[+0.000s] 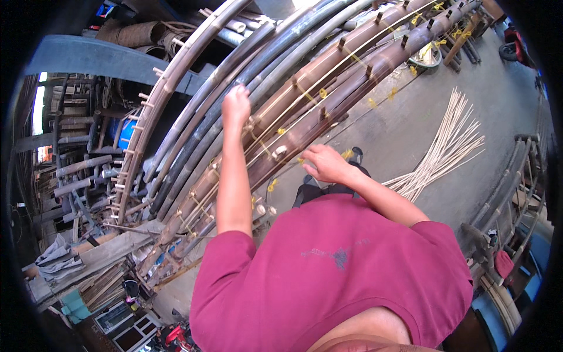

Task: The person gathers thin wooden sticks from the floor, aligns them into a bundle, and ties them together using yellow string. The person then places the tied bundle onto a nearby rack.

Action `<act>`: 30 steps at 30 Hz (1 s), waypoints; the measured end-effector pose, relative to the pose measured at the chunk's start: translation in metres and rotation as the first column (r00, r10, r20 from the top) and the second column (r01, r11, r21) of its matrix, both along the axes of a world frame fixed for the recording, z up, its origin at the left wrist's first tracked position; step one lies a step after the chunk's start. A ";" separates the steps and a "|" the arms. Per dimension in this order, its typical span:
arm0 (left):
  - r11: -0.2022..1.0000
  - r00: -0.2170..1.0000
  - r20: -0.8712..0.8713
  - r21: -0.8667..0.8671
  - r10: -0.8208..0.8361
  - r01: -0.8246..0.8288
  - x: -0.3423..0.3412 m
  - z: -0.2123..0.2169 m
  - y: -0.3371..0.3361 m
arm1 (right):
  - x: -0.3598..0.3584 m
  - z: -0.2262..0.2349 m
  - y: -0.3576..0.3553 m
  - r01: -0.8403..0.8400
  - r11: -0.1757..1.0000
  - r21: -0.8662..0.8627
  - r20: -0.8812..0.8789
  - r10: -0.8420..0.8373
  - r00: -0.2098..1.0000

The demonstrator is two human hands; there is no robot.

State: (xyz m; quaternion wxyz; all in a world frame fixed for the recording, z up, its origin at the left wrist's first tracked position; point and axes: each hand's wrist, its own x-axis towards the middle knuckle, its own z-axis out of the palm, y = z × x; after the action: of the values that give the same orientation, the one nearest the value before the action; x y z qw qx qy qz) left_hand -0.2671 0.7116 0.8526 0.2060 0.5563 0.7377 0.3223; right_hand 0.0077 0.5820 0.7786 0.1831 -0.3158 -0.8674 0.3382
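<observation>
A long rack of thick bamboo poles [328, 105] runs from lower left to upper right in front of me, tied with yellow strips [322, 92] and pinned with short pegs. My left hand [236, 107] reaches up over the poles, fingers curled on a thin pale split strip [305, 82] lying along them. My right hand [324, 163] rests lower against the near brown pole, fingers bent around a yellow tie beside a cut stub [279, 151]. Whether it pinches the tie is unclear.
A fan of thin pale bamboo strips [443, 146] lies on the concrete floor to my right. More poles and timber [88, 170] are stacked at the left. Curved poles [516, 193] stand at the right edge. A round basin [428, 57] sits far back.
</observation>
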 end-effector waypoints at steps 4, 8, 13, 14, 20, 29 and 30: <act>0.968 0.956 -0.244 -0.227 -0.160 0.104 -0.028 -0.007 -0.122 | -0.062 0.003 -0.043 -0.267 0.186 -0.946 -0.325 -0.592 0.737; 0.980 0.962 -0.235 -0.173 -0.138 0.098 0.004 -0.033 -0.156 | -0.126 0.047 -0.043 -0.128 0.226 -0.966 -0.230 -0.973 0.015; 0.956 0.985 -0.165 -0.292 -0.047 -0.003 0.011 -0.025 -0.153 | -0.219 0.180 -0.041 -0.207 0.888 -0.411 -0.784 -0.228 0.577; 0.971 0.984 -0.119 -0.212 -0.136 0.109 0.006 -0.036 -0.147 | -0.227 0.178 -0.007 -0.308 0.924 -0.229 -0.587 0.121 0.801; 0.990 0.981 -0.184 -0.135 -0.057 0.032 -0.017 -0.041 -0.154 | -0.224 0.108 0.094 -0.312 0.912 0.265 0.714 0.032 0.699; 0.951 0.966 -0.257 -0.296 0.004 -0.083 -0.002 -0.038 -0.148 | -0.090 0.095 0.005 -0.601 0.704 -0.378 -0.109 0.611 0.784; 0.995 0.998 -0.060 -0.101 -0.010 0.004 -0.014 -0.064 -0.145 | -0.083 0.040 -0.015 -0.458 0.852 -0.254 -0.017 0.469 0.883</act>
State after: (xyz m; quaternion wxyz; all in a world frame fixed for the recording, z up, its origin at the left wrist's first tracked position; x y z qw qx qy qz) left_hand -0.2809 0.5668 0.7890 0.2126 0.5572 0.7570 0.2671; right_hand -0.0757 0.5667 0.8182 0.0352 -0.1258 -0.8719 0.4720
